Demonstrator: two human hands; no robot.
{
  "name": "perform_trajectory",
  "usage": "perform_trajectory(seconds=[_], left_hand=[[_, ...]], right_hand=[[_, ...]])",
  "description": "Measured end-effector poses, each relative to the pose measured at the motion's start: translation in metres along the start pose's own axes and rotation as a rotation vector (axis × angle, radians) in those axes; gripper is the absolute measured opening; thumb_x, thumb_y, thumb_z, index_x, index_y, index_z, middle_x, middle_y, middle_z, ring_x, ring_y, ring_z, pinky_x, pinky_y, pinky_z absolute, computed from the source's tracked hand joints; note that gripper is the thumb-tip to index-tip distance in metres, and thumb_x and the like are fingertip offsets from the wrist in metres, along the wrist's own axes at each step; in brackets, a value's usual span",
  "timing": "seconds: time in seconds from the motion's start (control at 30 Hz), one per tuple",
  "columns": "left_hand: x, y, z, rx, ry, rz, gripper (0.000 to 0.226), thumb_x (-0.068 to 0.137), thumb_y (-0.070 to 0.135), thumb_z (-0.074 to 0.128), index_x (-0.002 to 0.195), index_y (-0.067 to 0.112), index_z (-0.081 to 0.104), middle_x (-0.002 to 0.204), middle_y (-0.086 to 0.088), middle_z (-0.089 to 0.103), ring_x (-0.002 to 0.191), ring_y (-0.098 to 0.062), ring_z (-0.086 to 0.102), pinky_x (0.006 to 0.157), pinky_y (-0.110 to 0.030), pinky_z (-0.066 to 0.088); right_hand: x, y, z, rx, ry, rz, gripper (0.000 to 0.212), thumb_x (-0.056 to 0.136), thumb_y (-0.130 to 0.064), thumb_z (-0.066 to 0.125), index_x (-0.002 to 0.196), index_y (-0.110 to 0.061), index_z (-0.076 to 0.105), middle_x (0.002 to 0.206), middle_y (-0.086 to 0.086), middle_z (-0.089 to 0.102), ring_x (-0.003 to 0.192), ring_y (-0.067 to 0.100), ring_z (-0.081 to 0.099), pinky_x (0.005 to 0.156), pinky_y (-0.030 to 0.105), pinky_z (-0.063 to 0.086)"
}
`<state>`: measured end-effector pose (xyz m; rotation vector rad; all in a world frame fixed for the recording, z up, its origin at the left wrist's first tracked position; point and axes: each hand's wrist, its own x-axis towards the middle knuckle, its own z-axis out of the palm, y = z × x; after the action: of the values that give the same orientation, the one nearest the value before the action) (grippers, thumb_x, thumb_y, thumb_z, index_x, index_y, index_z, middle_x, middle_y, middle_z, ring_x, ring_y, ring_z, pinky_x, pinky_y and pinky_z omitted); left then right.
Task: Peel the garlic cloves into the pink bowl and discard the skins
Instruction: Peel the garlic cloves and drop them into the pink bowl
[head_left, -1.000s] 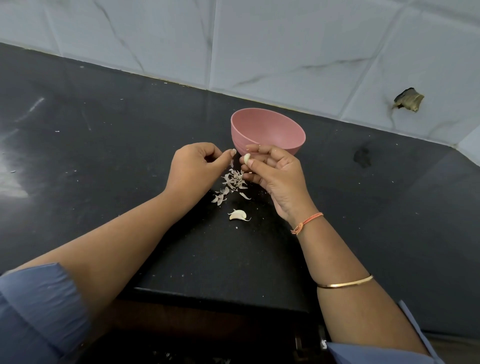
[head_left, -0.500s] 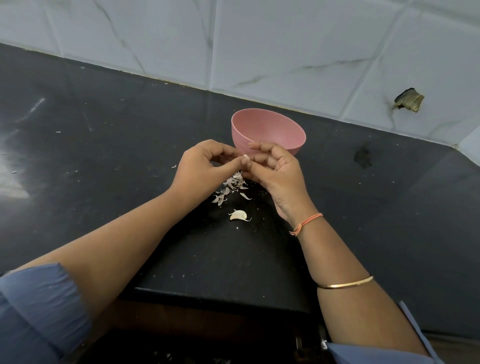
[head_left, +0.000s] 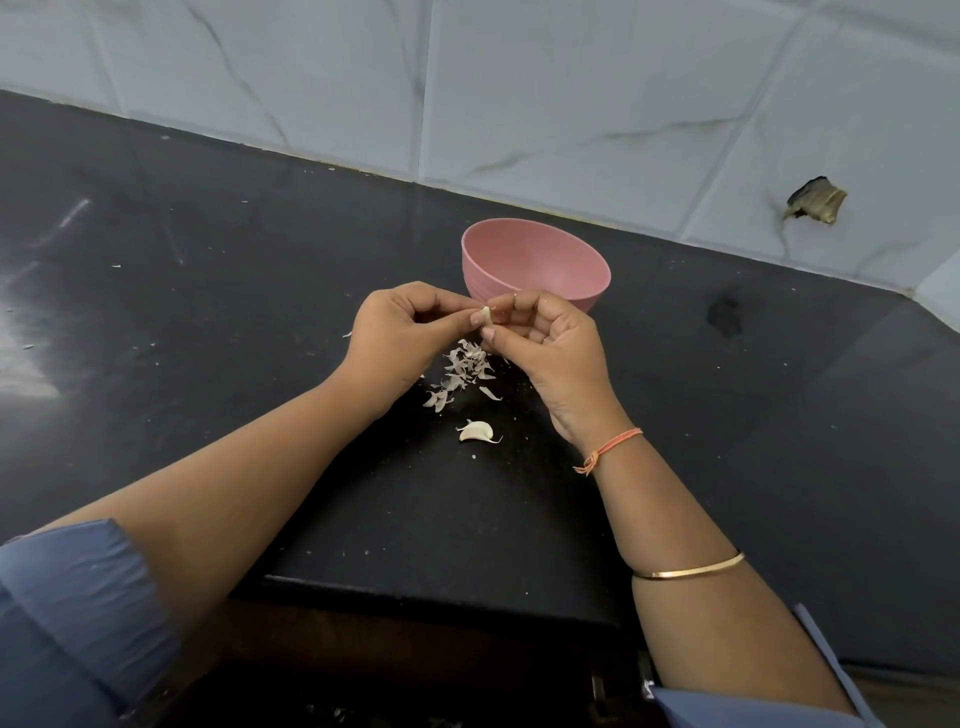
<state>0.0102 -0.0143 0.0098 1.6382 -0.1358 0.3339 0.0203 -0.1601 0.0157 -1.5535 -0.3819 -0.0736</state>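
Garlic clove (head_left: 486, 314) pinched btwn L hand (head_left: 396, 332), R hand (head_left: 551, 340), pink bowl (head_left: 540, 260) behind, bottom unseen

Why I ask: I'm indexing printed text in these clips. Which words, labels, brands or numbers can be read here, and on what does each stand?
None: no text can be read in this view.
The pink bowl, the wall tiles, the dark counter and the gold bangle are all plain.
The garlic clove pinched between the left hand and the right hand bears no mark.
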Motion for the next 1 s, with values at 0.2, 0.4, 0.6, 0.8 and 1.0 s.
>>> perform_trajectory(seconds=[0.2,0.4,0.6,0.8,1.0], left_hand=[[0.0003,0.0006,-0.0009,0.01,-0.042,-0.061,0.003,0.082,0.02,0.069,0.08,0.02,0.072,0.083,-0.019,0.07,0.068,-0.016,0.057,0.055,-0.018,0.047],[0.0003,0.0015,-0.0018,-0.008,-0.073,-0.099,0.008,0.084,0.018,0.067,0.079,0.021,0.072,0.088,-0.027,0.067,0.07,-0.021,0.053,0.055,-0.023,0.047],[0.0008,-0.0008,-0.0013,0.025,-0.037,-0.066,0.006,0.084,0.015,0.067,0.08,0.018,0.071,0.077,-0.01,0.07,0.066,-0.014,0.055,0.064,-0.024,0.049],[0.0021,-0.0016,-0.0003,0.056,-0.017,-0.026,0.008,0.085,0.015,0.066,0.08,0.018,0.07,0.068,0.004,0.066,0.054,0.003,0.052,0.056,-0.01,0.044],[0.0043,-0.0028,-0.0006,0.001,0.055,-0.07,0.013,0.088,0.015,0.061,0.076,0.021,0.066,0.072,0.009,0.063,0.062,0.003,0.053,0.056,-0.013,0.046]], right_hand=[[0.0009,0.0039,-0.0006,-0.118,0.037,-0.089,0.018,0.078,0.005,0.069,0.087,-0.01,0.065,0.08,0.005,0.068,0.074,0.013,0.068,0.071,0.029,0.057],[0.0013,0.0043,-0.0015,-0.11,0.036,-0.067,0.018,0.078,0.006,0.068,0.088,-0.009,0.066,0.08,0.006,0.068,0.075,0.014,0.068,0.07,0.027,0.057],[0.0006,0.0009,-0.0005,0.008,0.003,0.022,0.025,0.082,0.009,0.062,0.099,-0.009,0.065,0.086,0.01,0.067,0.076,0.015,0.067,0.072,0.025,0.058],[-0.0007,-0.002,-0.0005,0.092,0.0,0.08,0.022,0.086,0.005,0.059,0.104,-0.006,0.064,0.091,0.013,0.067,0.076,0.014,0.068,0.074,0.026,0.058],[-0.002,-0.0043,-0.0014,0.156,-0.005,0.106,0.02,0.088,0.005,0.055,0.102,-0.006,0.065,0.09,0.008,0.066,0.076,0.013,0.067,0.076,0.026,0.058]])
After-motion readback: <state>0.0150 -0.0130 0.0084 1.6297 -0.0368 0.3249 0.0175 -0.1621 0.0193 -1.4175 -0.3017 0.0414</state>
